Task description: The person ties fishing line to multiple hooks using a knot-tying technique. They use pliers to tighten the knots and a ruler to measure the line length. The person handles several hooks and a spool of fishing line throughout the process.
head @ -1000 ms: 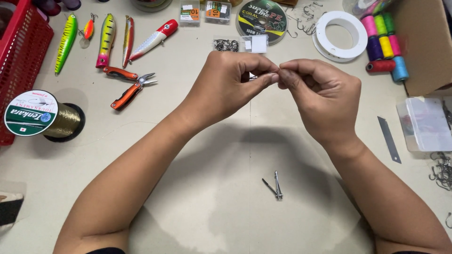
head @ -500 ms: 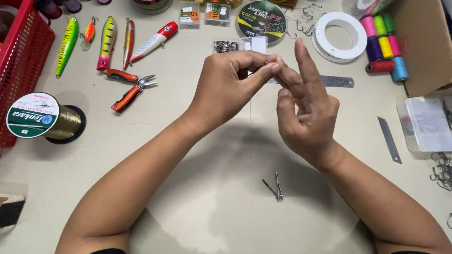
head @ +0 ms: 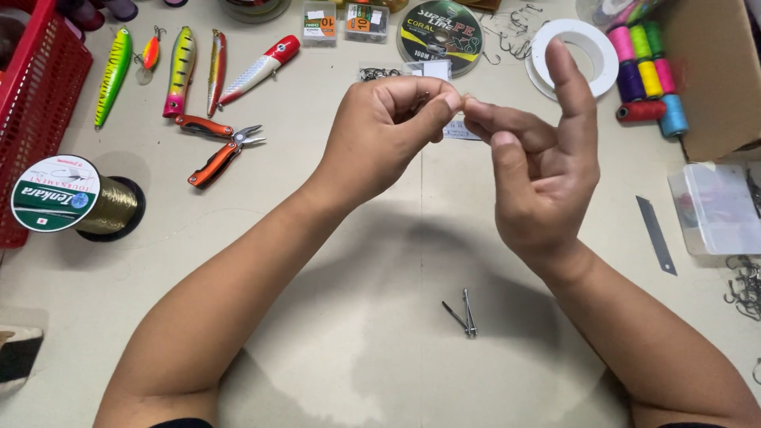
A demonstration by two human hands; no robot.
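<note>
- Thin, near-invisible fishing line and some tiny item are pinched where the two hands meet, above the table's middle; too small to say if it's a hook or a knot.
- Left hand [head: 392,131]: closed, thumb and forefinger clamped on the small item, other fingers curled in.
- Right hand [head: 539,170]: thumb and middle fingers pinching at the same spot, fingertips touching the left's; index finger raised straight and free. Whether line runs around it can't be told.
- Step, as a judgement: mid-knot or threading, fine tension work between the fingertips.
- Next move likely calls for a steady pinch from the left while the right works the line; a slip would lose the small item.
- Beige table [head: 357,364] below: small nail clipper [head: 466,313] lies between the forearms, untouched.
- Left side: orange pliers [head: 218,147], row of lures [head: 181,70], gold line spool [head: 75,194], red basket [head: 36,95].
- Far side: dark braid spool [head: 441,33], white ring spool [head: 575,57].
- Right side: coloured thread bobbins [head: 646,71], loose blade [head: 655,234], clear plastic box [head: 717,208].
</note>
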